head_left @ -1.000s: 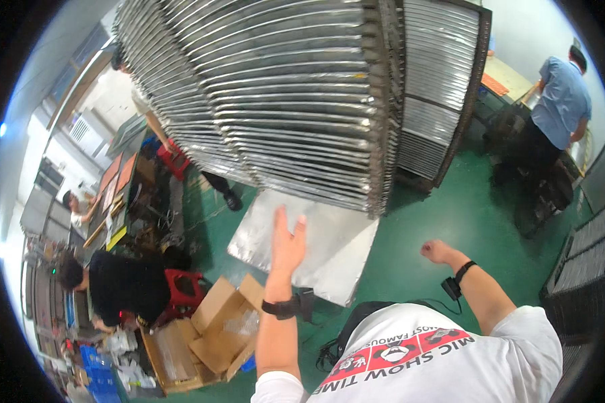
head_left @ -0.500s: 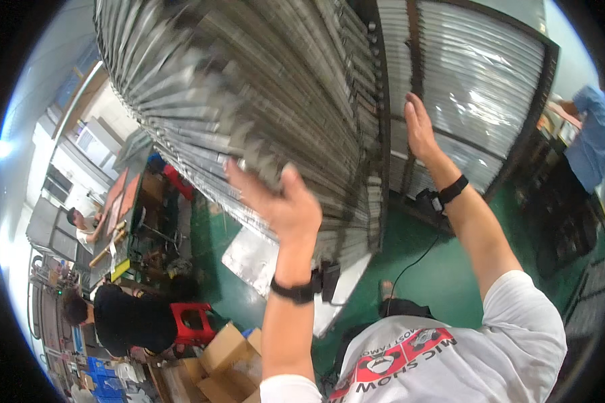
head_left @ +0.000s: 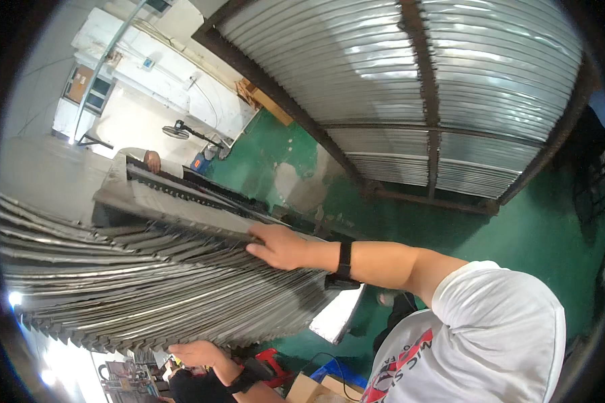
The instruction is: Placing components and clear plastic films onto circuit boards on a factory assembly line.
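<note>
A large fanned stack of thin grey metal sheets (head_left: pixel 181 295) fills the lower left. Across its far side runs a flat grey top sheet (head_left: pixel 175 208). My right hand (head_left: pixel 279 246) is closed round the edge of that sheet, thumb on the near side and fingers partly hidden. At the stack's near rim, my left hand (head_left: pixel 198 352) lies with fingers stretched out against the edges. Another person's hand (head_left: pixel 152 162) rests on a dark notched rail (head_left: pixel 181 191) beyond the stack.
A tall dark metal rack (head_left: pixel 420 67) full of shiny ribbed sheets stands at the upper right. Below lie cardboard boxes (head_left: pixel 309 389) and a red stool (head_left: pixel 272 366). A black fan (head_left: pixel 181 129) stands near the far wall, on green floor (head_left: pixel 249 154).
My view has swung left. My right hand has come from beside the rack onto the sheet's edge. My left hand has shifted to the stack's near rim, and another person's hand now shows.
</note>
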Demonstrator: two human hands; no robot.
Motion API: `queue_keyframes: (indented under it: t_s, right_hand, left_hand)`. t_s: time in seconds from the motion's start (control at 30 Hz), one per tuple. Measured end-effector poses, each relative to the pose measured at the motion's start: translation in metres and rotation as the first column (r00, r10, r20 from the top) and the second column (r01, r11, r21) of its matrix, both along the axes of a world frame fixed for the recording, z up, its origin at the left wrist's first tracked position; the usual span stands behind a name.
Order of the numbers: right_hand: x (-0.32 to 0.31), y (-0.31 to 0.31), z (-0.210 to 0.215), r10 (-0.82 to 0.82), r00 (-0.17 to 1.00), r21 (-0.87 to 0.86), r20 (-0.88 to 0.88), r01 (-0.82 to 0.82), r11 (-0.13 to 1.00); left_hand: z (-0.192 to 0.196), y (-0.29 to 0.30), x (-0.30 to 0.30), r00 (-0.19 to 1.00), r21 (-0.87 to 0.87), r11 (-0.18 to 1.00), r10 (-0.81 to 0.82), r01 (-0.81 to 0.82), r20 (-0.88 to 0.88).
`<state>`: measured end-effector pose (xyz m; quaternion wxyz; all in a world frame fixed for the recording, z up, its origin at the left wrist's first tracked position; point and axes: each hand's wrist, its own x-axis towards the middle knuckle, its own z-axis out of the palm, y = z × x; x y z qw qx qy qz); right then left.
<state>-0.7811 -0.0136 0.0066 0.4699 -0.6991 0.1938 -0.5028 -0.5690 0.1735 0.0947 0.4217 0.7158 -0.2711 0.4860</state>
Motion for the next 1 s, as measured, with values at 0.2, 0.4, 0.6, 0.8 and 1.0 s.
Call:
queue_keyframes:
  t_s: [0.2, 0.4, 0.6, 0.8, 1.0]
  right_hand:
    - [0.07, -0.028, -0.014, -0.01, 0.999, -0.146, 0.046, 0.016, 0.989]
    - [0.133, -0.04, -0.022, 0.036, 0.999, -0.162, -0.008, -0.037, 0.986]
    - [0.194, -0.063, -0.025, 0.021, 1.0, -0.182, -0.008, -0.022, 0.983]
    - [0.265, -0.09, -0.037, -0.019, 0.998, -0.29, 0.056, 0.035, 0.956]
    - [0.311, -0.108, -0.04, 0.104, 0.994, -0.31, 0.038, -0.087, 0.947]
  left_hand:
    - [0.002, -0.042, 0.062, 0.992, 0.043, 0.994, 0.107, -0.105, -0.061]
    - [-0.006, -0.059, 0.142, 0.932, -0.027, 0.991, 0.116, -0.134, -0.344]
    - [-0.002, -0.103, 0.189, 0.684, -0.267, 0.962, -0.234, 0.059, -0.691]
    - [0.002, -0.137, 0.248, 0.584, -0.524, 0.837, -0.506, 0.157, -0.634]
    - [-0.007, -0.15, 0.333, 0.522, -0.522, 0.807, -0.582, 0.276, -0.624]
